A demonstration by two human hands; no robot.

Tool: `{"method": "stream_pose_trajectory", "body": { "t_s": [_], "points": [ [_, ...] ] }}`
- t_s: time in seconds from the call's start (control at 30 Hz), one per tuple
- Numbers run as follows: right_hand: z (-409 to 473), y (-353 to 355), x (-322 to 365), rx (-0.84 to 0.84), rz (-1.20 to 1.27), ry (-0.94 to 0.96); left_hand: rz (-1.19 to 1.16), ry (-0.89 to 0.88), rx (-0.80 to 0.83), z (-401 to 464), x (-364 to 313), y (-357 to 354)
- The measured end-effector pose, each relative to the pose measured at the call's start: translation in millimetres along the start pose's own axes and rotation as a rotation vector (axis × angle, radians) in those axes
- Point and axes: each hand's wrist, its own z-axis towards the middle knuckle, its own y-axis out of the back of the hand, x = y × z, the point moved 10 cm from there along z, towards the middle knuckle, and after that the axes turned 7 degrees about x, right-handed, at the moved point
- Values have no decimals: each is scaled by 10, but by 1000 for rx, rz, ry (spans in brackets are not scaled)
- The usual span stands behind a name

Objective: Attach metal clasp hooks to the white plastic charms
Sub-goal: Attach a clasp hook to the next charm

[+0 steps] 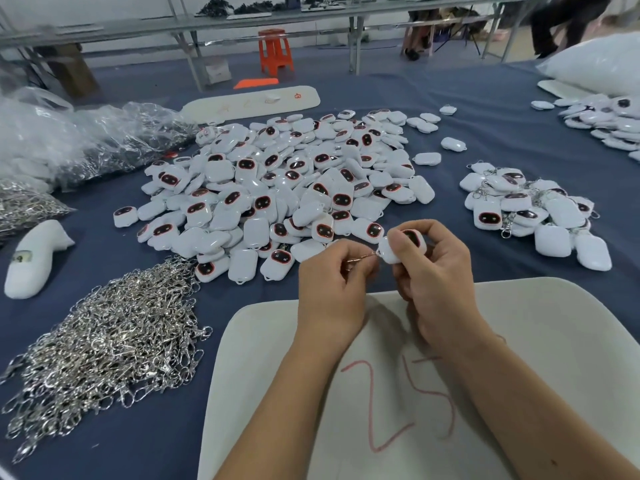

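Fingers of the left hand (pixel 332 271) pinch a metal clasp hook (pixel 362 258), its tip pointing at the loop of the white charm (pixel 398 249) that the right hand (pixel 433 271) grips above the tabletop (pixel 138 427). Threading cleanly likely means holding the charm steady, loop toward the hook, just beside both sets of fingertips.

I saw my left hand (pixel 332 282) pinching a metal clasp hook (pixel 362 258) against the loop end of a white charm (pixel 398 249) gripped in my right hand (pixel 433 271). Both hovered above a white board (pixel 554 341). Loose hooks (pixel 114 348) lay left, unfinished charms (pixel 277 188) ahead, and charms with hooks on (pixel 530 209) right.
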Motion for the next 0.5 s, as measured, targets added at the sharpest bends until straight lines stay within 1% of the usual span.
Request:
{"method": "stream_pose_trajectory", "body": {
  "t_s": [0.07,0.13,0.23,0.3,0.33,0.37,0.4,0.5],
  "points": [
    [-12,31,36,-24,-156,31,267,-68,41,4,-93,-15],
    [-32,18,105,-37,-315,90,442,-84,55,13,-116,-32],
    [-55,-18,161,-38,-401,138,561,-185,31,-22,-239,-64],
    [-59,-23,161,-35,-390,139,599,-263,-13,-47,-326,-56],
    [-55,-17,143,-35,-346,125,593,-271,-41,-57,-340,-40],
    [-49,-9,113,-30,-268,100,550,-249,-68,-65,-320,-16],
    [-37,-13,79,-16,-168,73,445,-202,-85,-62,-264,18],
    [-8,-80,36,60,107,27,-98,-23,-69,-5,2,46]
  ]
}}
